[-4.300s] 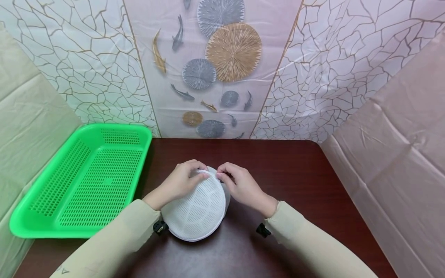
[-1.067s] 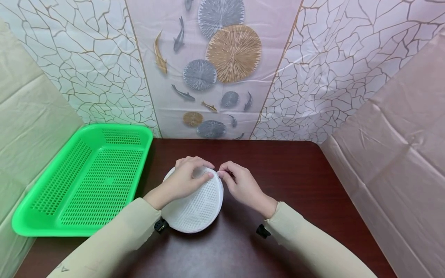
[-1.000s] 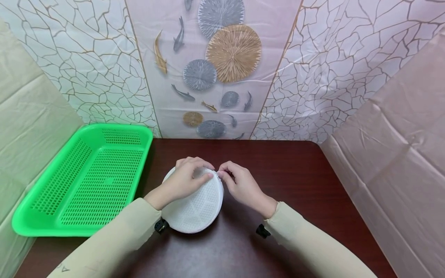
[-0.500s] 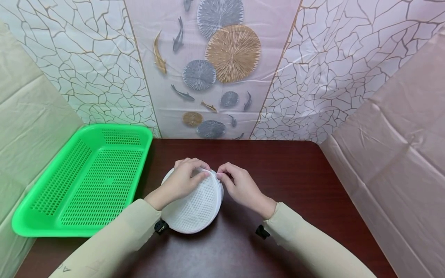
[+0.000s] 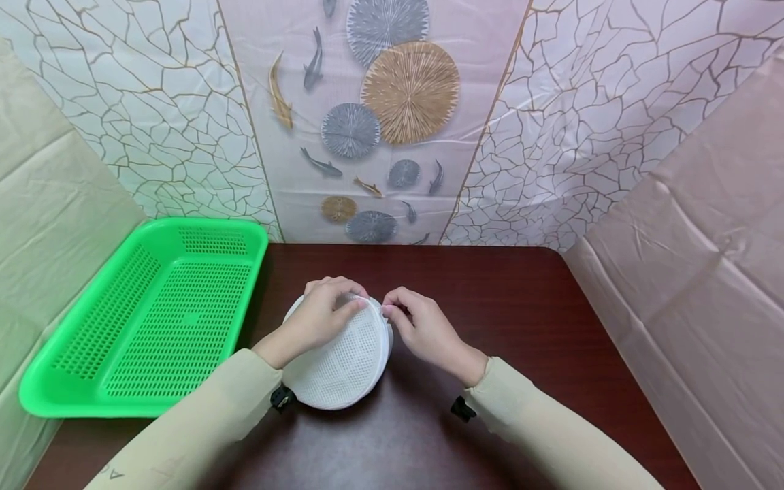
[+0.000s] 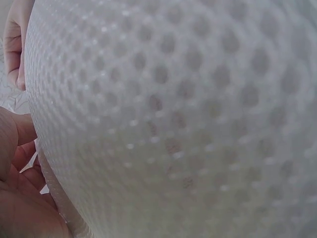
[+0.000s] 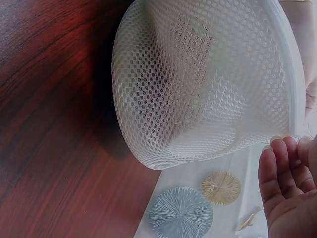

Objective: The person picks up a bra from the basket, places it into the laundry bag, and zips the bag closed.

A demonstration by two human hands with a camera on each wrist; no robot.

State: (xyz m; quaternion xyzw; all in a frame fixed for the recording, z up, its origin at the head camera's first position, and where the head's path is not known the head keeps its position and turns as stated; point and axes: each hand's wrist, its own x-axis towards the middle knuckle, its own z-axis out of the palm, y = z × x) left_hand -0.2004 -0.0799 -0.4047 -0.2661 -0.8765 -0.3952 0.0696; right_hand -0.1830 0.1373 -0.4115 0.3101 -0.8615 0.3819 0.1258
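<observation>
Working at the far edge of a round white mesh bag (image 5: 339, 367), left of centre on the tabletop side nearest the head camera, and to the right of the green basket (image 5: 92, 408). Tilted, with the broad face turned upward; resting on or just above the tabletop (image 5: 490, 292) (impossible to say which, with the underside mostly hidden). Holding that edge with the left hand (image 5: 318, 316), with the thumb over the mesh face and the other fingers reaching behind. Pinching narrowly with the right hand (image 5: 424, 325), just beside the left, at the end of the pale trim band (image 7: 296, 84). Gripping with both hands, then, and not spread wide in either. Too small to make out a zip pull in that pinch.

Probably in the middle of fastening or easing along the edge, to judge by the steadying hold on one side and the fine pinch on the other. Would call next for keeping the left hold firm, drawing the right pinch along the curve, and taking care not to bunch or catch the mesh.
</observation>
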